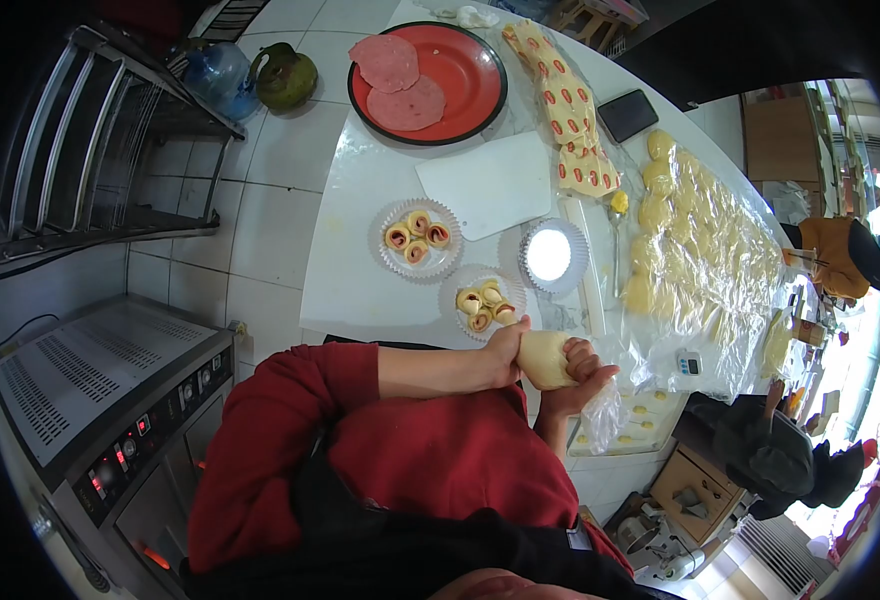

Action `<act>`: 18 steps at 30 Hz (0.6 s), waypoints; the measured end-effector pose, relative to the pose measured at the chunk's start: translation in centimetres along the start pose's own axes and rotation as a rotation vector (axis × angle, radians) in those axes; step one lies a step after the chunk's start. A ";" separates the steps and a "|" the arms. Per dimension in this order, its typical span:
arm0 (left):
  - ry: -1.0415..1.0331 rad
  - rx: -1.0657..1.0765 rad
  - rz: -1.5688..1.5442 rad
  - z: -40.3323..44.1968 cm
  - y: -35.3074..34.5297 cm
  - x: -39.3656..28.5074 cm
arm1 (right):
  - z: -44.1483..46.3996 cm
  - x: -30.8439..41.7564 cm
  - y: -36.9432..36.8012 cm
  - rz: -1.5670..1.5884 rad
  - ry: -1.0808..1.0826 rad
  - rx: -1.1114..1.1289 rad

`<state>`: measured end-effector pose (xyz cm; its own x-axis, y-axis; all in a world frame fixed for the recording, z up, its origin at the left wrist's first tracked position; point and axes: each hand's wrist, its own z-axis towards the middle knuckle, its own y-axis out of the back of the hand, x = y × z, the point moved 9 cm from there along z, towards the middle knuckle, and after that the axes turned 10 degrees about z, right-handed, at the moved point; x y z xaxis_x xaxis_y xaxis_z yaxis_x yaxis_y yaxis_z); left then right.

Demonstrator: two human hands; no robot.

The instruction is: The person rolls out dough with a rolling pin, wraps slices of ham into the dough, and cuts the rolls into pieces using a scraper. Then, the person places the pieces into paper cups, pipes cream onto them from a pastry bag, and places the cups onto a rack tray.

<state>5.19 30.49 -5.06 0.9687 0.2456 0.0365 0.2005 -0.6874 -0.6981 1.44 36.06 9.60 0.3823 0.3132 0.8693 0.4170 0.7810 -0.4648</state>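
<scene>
The left hand [505,353] is curled against the side of a clear plastic bag filled with pale yellow paste [547,361], and the right hand [582,368] is closed around its other end, so the bag is between the two hands. Just ahead of them is a clear fluted plastic cup with small filled rolls [484,307]. Farther ahead lies a long cream-coloured packet with repeated red labels [567,112]; these labels, and the red-lit digits on the grey metal oven [110,375] far to the left, are too small to read.

No lettering or number can be read.
</scene>
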 end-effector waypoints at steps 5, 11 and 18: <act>-0.060 -0.018 0.117 -1.1 -0.5 -1.0 | 0.1 1.3 0.1 -0.002 0.107 -0.050; -0.223 0.391 0.064 -4.2 -4.7 -2.3 | 0.7 3.2 1.5 0.148 0.149 -0.186; -0.144 0.128 -0.174 -6.0 -0.9 -1.1 | -0.1 0.8 -0.2 0.175 -0.025 -0.041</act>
<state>4.79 26.71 -0.22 0.8887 0.4535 0.0678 0.3331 -0.5367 -0.7752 1.76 36.09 10.31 0.4317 0.4561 0.7782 0.3791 0.6911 -0.6153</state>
